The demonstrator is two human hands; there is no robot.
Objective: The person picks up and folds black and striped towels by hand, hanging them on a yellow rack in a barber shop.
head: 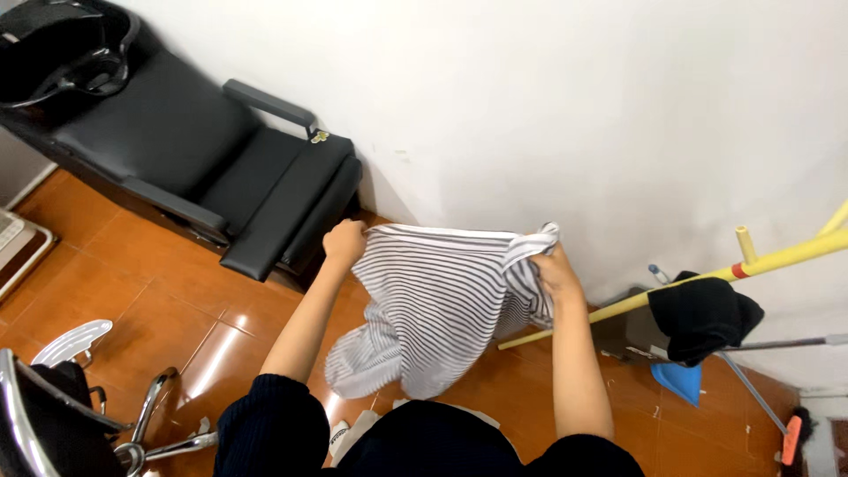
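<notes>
A white cloth with thin dark stripes (437,305) hangs spread between my two hands in front of a white wall. My left hand (344,241) grips its upper left corner. My right hand (555,269) grips the bunched upper right edge. The cloth's lower part droops toward the orange tiled floor (132,265). Both my forearms are bare, with dark sleeves pushed up near the elbows.
A black reclining shampoo chair (221,159) with a basin (62,49) stands at the left. A yellow rack pole (707,278) at the right carries a black cloth (702,314). A blue dustpan (678,380) and a broom (791,437) lie below it. A chrome chair base (150,424) is at lower left.
</notes>
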